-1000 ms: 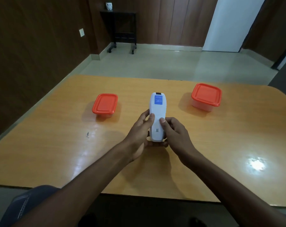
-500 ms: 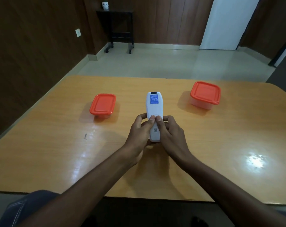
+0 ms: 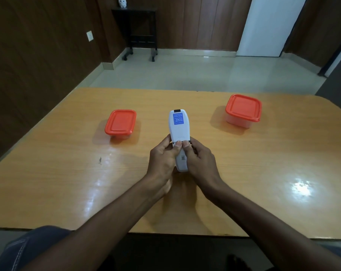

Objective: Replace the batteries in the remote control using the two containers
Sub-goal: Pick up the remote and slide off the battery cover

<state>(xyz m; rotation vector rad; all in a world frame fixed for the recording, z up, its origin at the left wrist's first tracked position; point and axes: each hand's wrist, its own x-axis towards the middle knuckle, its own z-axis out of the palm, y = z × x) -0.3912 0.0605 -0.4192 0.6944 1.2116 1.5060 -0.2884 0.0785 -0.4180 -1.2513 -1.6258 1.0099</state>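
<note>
A white remote control [image 3: 179,127] lies face down, back up, with a blue sticker near its far end, held above the wooden table [image 3: 68,182]. My left hand [image 3: 161,159] grips its left side and my right hand [image 3: 200,159] grips its right side. Both thumbs press side by side on the battery cover [image 3: 181,161], where a thin dark gap shows at the cover's far edge. A small container with an orange lid [image 3: 120,124] stands to the left. A taller clear container with an orange lid [image 3: 243,110] stands to the right. Both lids are on.
A small scrap [image 3: 100,160] lies on the table at the left. Beyond the table's far edge is tiled floor, a black stand [image 3: 139,32] against the wood-panelled wall, and a white door [image 3: 267,26].
Both thumbs have come together on the battery cover from apart, and a thin gap has appeared at the cover's far edge. The remote has stayed in nearly the same place.
</note>
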